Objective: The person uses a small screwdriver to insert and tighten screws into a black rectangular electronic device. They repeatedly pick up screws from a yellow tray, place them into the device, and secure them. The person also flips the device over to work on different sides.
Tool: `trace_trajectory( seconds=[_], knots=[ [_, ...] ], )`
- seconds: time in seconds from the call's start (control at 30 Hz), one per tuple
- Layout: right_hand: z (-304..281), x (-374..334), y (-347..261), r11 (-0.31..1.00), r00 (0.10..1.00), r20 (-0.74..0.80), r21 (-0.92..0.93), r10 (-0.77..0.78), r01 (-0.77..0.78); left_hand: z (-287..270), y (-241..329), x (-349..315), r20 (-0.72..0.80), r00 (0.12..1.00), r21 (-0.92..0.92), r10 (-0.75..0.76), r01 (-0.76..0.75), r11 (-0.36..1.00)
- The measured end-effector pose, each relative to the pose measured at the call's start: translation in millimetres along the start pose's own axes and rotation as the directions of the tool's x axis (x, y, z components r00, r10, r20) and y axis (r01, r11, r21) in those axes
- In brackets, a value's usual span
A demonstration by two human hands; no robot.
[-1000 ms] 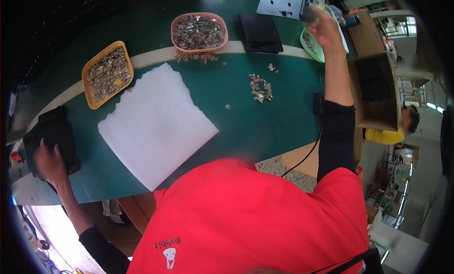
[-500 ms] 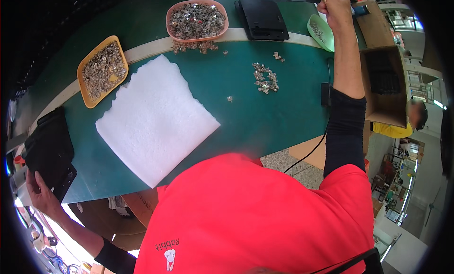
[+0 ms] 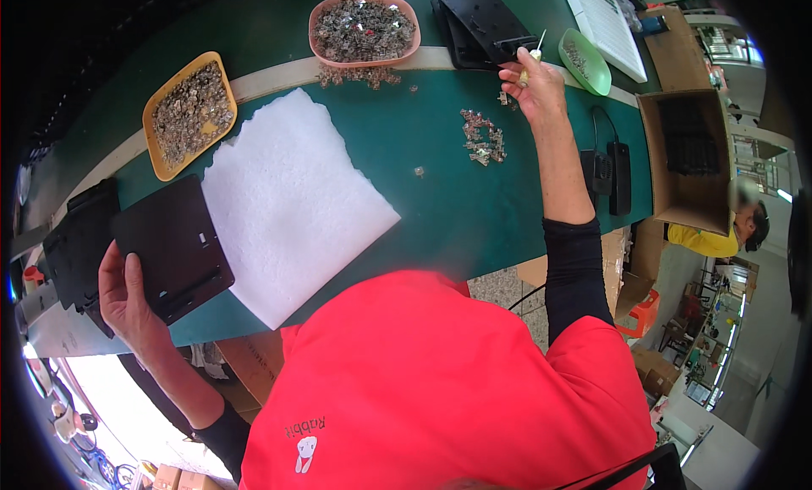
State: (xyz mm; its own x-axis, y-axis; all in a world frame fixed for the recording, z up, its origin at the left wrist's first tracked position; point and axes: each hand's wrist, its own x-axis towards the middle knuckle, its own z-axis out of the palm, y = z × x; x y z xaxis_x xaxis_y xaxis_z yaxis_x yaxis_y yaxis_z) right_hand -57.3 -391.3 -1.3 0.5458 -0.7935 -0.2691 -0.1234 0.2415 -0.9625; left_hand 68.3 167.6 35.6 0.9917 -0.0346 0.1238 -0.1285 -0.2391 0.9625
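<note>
My left hand (image 3: pixel 131 300) grips a flat black plastic panel (image 3: pixel 179 240) by its near left edge, thumb on top. The panel has small slots and overlaps the left edge of a white foam sheet (image 3: pixel 296 207). In my right hand (image 3: pixel 541 88) is a small screwdriver-like tool (image 3: pixel 534 57) with a pale yellow handle and a thin metal shaft pointing up. My right fingertips are at the corner of a tilted black panel (image 3: pixel 489 25), which lies across another black panel; whether they touch it I cannot tell. More black panels (image 3: pixel 80 249) lie at the far left.
Small metal parts fill a pink tray (image 3: pixel 315 46), an orange tray (image 3: pixel 154 152) and a green tray (image 3: pixel 599 80). Loose ones lie in a pile (image 3: pixel 482 139). Black adapter-like boxes (image 3: pixel 620 177) and a cardboard box (image 3: pixel 689 204) are at right. A person in yellow (image 3: pixel 706 239) is beyond.
My left hand has brought a panel up and right from the left pile. The right hand has come down and left, beside the back panels, where the upper one now sits tilted.
</note>
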Motion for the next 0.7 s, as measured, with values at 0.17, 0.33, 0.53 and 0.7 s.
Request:
trace_trajectory(
  seconds=[0.17, 0.33, 0.53, 0.7],
  knots=[
    [6.2, -18.8, -1.1, 0.996, 0.996, 0.091, -0.092, 0.004, 0.004, 28.6, 7.0, -9.8, 0.041, 0.998, -0.051, -0.040, 0.042, 0.998],
    [9.7, -37.3, 1.3, 0.992, 0.974, 0.212, -0.113, 0.079, -0.056, 41.6, 0.1, -16.0, 0.117, 0.988, -0.160, -0.099, 0.117, 0.980],
    [32.9, -89.7, 9.0, 0.995, 0.914, 0.403, -0.103, 0.046, -0.004, 103.2, -6.9, -39.6, 0.270, 0.918, -0.406, -0.290, 0.381, 0.830],
    [47.5, -102.8, 30.4, 0.861, 0.881, 0.467, -0.412, -0.079, 0.296, 130.2, -11.9, -59.7, 0.317, 0.911, -0.243, -0.263, 0.346, 0.906]
  ],
)
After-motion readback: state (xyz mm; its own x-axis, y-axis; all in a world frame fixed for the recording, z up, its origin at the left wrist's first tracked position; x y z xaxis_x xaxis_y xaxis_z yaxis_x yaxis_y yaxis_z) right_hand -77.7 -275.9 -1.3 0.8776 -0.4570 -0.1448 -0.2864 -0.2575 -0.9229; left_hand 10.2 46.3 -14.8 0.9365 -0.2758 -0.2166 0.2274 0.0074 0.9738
